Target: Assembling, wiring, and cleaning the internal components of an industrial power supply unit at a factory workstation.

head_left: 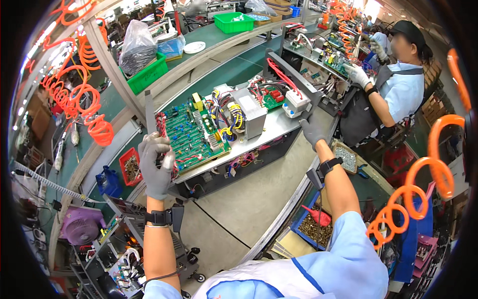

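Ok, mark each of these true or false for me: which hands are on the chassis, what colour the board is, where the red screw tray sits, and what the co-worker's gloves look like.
1. The left hand grips the near-left edge of the open chassis. True.
2. The right hand hangs free, away from the chassis. False: it is pressed against the chassis's right end.
3. The large circuit board inside is green. True.
4. The red tray of small parts sits to the right of the right hand. False: it lies left of the left hand.
5. The co-worker's gloved hand wears a black glove. False: the glove is white.
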The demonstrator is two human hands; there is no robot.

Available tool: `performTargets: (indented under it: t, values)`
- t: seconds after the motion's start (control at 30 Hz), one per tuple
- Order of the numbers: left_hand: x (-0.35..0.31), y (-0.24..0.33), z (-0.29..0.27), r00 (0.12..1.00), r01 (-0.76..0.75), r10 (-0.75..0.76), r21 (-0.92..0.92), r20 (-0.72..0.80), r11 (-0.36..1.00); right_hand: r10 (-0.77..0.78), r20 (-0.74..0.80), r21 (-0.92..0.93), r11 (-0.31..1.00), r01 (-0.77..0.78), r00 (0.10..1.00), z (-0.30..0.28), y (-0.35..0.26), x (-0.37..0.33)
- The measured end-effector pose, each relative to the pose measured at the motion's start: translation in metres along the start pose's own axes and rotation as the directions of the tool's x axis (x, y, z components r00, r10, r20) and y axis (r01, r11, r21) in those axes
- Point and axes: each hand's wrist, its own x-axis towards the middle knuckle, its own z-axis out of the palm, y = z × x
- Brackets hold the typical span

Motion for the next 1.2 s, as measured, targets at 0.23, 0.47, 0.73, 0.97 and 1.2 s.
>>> performTargets:
  t: [0.23, 0.47, 0.73, 0.97, 1.2]
  values:
    - [-0.042, -0.048, -0.028, 0.829, 0.155, -0.509, -0.777, -0.234, 0.610, -0.080, 0.003, 0.065, 0.995, 0.079, 0.997, 0.016, 0.062, 0.023]
    - [-0.138, -0.062, 0.004, 0.598, 0.791, -0.800, -0.195, 0.045, 0.580, -0.118, 0.074, -0.015, 0.993, 0.119, 0.990, 0.007, 0.029, 0.016]
    - [-0.187, -0.113, 0.036, 0.406, 0.901, -0.897, 0.086, 0.174, 0.425, -0.181, 0.023, 0.126, 0.976, 0.177, 0.983, 0.023, 0.060, 0.030]
    - [-0.195, -0.124, 0.051, 0.323, 0.935, -0.945, 0.136, 0.059, 0.328, -0.241, 0.024, 0.224, 0.947, 0.229, 0.970, 0.020, 0.063, 0.035]
    - [-0.213, -0.040, 0.058, 0.310, 0.950, -0.951, 0.049, 0.000, 0.310, -0.279, -0.051, 0.174, 0.943, 0.284, 0.959, 0.034, 0.059, 0.078]
